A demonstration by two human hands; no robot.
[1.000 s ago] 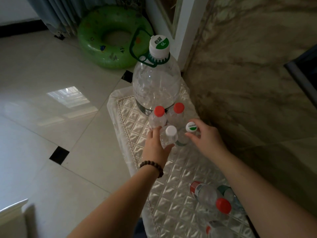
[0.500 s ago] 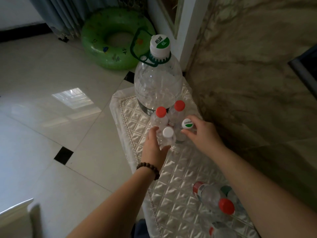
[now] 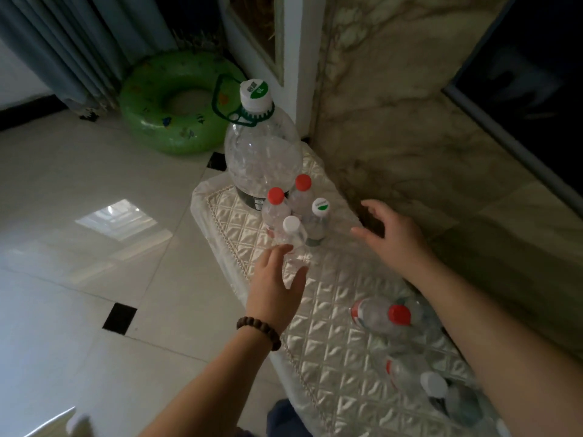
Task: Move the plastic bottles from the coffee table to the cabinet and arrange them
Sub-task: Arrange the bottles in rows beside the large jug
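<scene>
A large clear jug (image 3: 262, 152) with a white-and-green cap stands at the far end of the quilted cloth-covered cabinet top (image 3: 328, 335). In front of it stand two red-capped bottles (image 3: 275, 203) (image 3: 302, 190), a green-and-white-capped bottle (image 3: 319, 216) and a white-capped bottle (image 3: 291, 234). My left hand (image 3: 277, 282) wraps the lower body of the white-capped bottle. My right hand (image 3: 391, 234) hovers open to the right of the group, touching nothing. Several more bottles lie on their sides nearer me, one red-capped (image 3: 378, 315), one white-capped (image 3: 419, 380).
A marble wall (image 3: 394, 121) runs along the right side of the cabinet, with a dark screen (image 3: 536, 74) above. A green swim ring (image 3: 176, 102) lies on the tiled floor (image 3: 79, 247) by the curtain (image 3: 72, 42).
My right hand has let go of the green-and-white-capped bottle and drawn back to the right, fingers spread. My left hand has slid lower on the white-capped bottle.
</scene>
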